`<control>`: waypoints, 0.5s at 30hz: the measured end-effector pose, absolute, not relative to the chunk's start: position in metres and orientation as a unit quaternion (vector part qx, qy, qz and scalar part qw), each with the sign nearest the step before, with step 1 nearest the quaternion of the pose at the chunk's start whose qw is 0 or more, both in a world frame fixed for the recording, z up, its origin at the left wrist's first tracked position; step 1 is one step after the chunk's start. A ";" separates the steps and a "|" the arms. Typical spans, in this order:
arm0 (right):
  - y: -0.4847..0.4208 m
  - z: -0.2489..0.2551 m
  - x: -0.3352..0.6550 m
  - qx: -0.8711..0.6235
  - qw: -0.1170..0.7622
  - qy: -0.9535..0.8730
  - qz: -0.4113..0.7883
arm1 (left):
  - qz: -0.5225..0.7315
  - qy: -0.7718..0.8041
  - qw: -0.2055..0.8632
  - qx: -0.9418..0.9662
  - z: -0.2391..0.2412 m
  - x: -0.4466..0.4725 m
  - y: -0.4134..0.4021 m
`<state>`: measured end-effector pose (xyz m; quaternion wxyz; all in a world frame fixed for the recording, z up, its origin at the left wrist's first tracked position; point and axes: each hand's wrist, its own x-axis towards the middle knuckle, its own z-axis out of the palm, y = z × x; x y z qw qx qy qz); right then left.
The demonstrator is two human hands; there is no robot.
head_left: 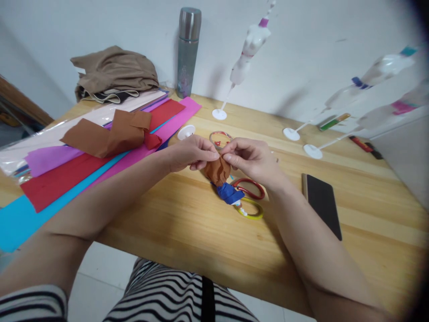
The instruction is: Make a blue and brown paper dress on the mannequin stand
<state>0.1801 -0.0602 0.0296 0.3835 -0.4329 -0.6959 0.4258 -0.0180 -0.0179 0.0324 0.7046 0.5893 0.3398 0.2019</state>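
Note:
Brown crepe paper [217, 173] is gathered around a small form, mostly hidden, whose white tip pokes out at the lower right. Blue crepe paper [229, 193] wraps the form just below the brown. My left hand [196, 152] pinches the brown paper's upper edge between thumb and fingers. Close beside it, my right hand [253, 158] pinches the same edge, the two thumbs nearly meeting. Under the wrapped piece lie scissors with a red handle [262, 191] and a yellow handle [256, 217].
Crepe paper strips [63, 179] cover the table's left side, with a loose brown piece [125, 134] on top. Behind stand folded cloth [115, 71], a steel bottle [188, 53] and a white mannequin [251, 42]; two others lean right. A phone [322, 203] lies right.

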 end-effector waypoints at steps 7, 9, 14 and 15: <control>-0.063 0.027 0.176 -0.442 0.398 -0.684 0.422 | 0.198 0.326 0.709 0.594 0.032 -0.018 -0.018; -0.064 0.026 0.174 -0.445 0.398 -0.690 0.410 | 0.195 0.327 0.703 0.601 0.033 -0.018 -0.018; -0.064 0.026 0.172 -0.461 0.413 -0.694 0.368 | 0.200 0.353 0.689 0.601 0.033 -0.019 -0.018; -0.064 0.028 0.172 -0.473 0.424 -0.686 0.354 | 0.200 0.355 0.691 0.597 0.032 -0.019 -0.017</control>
